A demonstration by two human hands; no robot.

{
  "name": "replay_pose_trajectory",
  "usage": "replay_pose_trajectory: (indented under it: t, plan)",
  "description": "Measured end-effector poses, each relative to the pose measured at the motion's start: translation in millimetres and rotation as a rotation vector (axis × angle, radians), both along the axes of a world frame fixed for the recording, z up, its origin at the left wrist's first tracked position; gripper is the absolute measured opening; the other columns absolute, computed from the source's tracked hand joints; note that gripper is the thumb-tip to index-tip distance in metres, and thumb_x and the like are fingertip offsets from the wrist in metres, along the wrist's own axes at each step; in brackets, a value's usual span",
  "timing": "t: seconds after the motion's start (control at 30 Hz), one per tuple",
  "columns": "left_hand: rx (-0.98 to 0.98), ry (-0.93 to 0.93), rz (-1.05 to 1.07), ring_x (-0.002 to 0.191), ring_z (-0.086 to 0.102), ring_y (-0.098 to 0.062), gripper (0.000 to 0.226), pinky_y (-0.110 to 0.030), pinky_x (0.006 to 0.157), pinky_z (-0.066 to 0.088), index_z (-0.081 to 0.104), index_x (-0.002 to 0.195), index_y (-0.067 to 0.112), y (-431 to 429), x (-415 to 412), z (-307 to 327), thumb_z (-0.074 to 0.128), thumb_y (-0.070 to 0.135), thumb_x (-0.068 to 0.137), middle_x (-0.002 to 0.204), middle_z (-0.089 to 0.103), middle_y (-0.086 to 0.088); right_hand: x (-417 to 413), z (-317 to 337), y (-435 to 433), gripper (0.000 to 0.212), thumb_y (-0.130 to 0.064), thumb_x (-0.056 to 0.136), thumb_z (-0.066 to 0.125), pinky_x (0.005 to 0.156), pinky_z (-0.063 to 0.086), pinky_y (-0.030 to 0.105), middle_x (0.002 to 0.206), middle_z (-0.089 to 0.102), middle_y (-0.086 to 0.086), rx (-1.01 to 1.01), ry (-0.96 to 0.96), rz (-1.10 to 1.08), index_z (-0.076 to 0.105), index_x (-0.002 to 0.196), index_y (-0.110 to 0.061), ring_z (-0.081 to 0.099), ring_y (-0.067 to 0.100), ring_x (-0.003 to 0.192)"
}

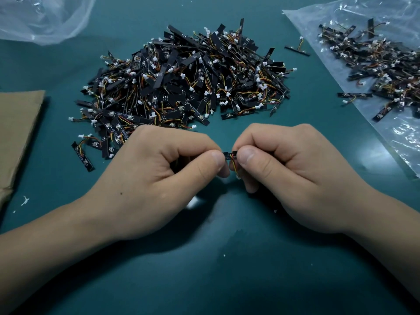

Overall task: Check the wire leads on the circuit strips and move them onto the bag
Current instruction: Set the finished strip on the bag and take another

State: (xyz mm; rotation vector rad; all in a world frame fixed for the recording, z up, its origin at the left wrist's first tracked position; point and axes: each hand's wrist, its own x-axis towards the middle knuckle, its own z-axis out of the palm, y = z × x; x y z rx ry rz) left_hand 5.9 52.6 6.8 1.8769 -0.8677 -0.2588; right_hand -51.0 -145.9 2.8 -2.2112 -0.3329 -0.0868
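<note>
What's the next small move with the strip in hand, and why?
Probably carry the circuit strip right, onto the bag. Left hand and right hand both pinch it with its wire leads in view, and other strips already lie on that bag.

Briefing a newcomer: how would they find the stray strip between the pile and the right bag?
Start at the big pile on the table. Look past its far right corner, toward the clear bag. The strip lies alone on bare table, wire arching up to a white plug; its neighbours are heaped or on plastic.
</note>
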Motion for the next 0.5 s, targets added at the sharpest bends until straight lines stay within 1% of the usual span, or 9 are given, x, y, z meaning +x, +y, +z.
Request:
replay_pose_trajectory:
  t: [0.2, 0.3, 0.37, 0.5]
  plan:
    - [0.006, -0.005, 0.004, 0.054, 0.052, 0.005, 0.024, -0.003, 0.056, 0.036, 0.066, 0.079, 0.007, 0.4, 1.3, -0.6, 0.057, 0.024, 0.093, 0.059, 0.053, 0.020, 1.1, -0.1, -0.3, 0.023, -0.021, 0.105, 0.050, 0.060, 0.037, 0.011, 0.064, 0.065, -0.009, -0.015, -0.006, 0.004, 0.065, 0.088, -0.025, 0.060, 0.007, 0.061]
    - [0.005, -0.004, 0.018, 0.053, 0.052, 0.004, 0.028, -0.004, 0.056, 0.036, 0.067, 0.080, 0.006, 0.7, 1.2, -1.1, 0.058, 0.030, 0.092, 0.059, 0.054, 0.020, 0.9, 0.2, 0.4, 0.023, -0.023, 0.105, 0.050, 0.059, 0.038, 0.011, 0.065, 0.066, -0.009, -0.004, -0.002, 0.003, 0.064, 0.087, -0.028, 0.061, 0.006, 0.060]
    - [-0.003, 0.012, 0.034, 0.054, 0.052, 0.004, 0.024, -0.004, 0.055, 0.037, 0.067, 0.081, 0.007, 1.9, 0.8, -2.0, 0.058, 0.027, 0.091, 0.059, 0.054, 0.020, 0.7, 0.5, 0.7, 0.023, -0.023, 0.105, 0.050, 0.058, 0.038, 0.010, 0.064, 0.066, -0.008, 0.006, 0.005, 0.004, 0.063, 0.086, -0.029, 0.061, 0.006, 0.059]
    - [0.009, 0.002, 0.025, 0.054, 0.053, 0.003, 0.025, -0.004, 0.056, 0.037, 0.068, 0.083, 0.006, 1.9, 0.3, -2.4, 0.056, 0.027, 0.091, 0.060, 0.055, 0.020, 0.3, 0.6, 0.3, 0.023, -0.022, 0.104, 0.051, 0.058, 0.038, 0.010, 0.065, 0.066, -0.008, 0.006, 0.009, 0.008, 0.064, 0.086, -0.026, 0.060, 0.007, 0.059]
